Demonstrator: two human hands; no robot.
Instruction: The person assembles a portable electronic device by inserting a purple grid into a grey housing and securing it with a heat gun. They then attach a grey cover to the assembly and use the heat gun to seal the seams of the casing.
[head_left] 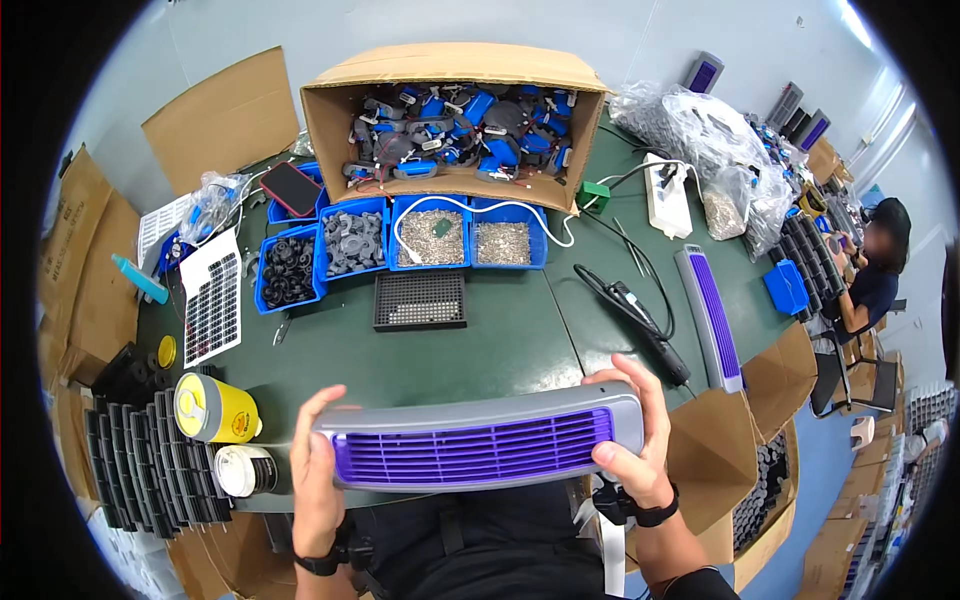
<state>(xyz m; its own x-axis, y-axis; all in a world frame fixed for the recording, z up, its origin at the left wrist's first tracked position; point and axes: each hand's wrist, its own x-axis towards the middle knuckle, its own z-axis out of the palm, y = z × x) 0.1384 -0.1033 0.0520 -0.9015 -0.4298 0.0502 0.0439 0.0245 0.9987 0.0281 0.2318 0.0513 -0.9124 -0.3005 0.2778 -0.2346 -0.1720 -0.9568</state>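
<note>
A long grey housing with a purple slatted grille (pixel 475 447) is held level across my front, grille facing me, over the table's near edge. My left hand (pixel 318 470) grips its left end, thumb at the front and fingers behind. Around the right end closes my right hand (pixel 640 440), its thumb pressed on the front by the grille's edge. The housing's back and most of my fingertips are hidden. Past my right hand, a second grey-and-purple housing (pixel 708 318) lies on the table beside a black corded electric screwdriver (pixel 645 330).
Blue bins (pixel 508 262) of screws and small parts stand before a carton (pixel 450 185) of blue and grey components. A black screw tray (pixel 420 301) sits nearer. At left are a yellow cup (pixel 215 408) and stacked black parts (pixel 150 465). A co-worker (pixel 872 270) sits far right.
</note>
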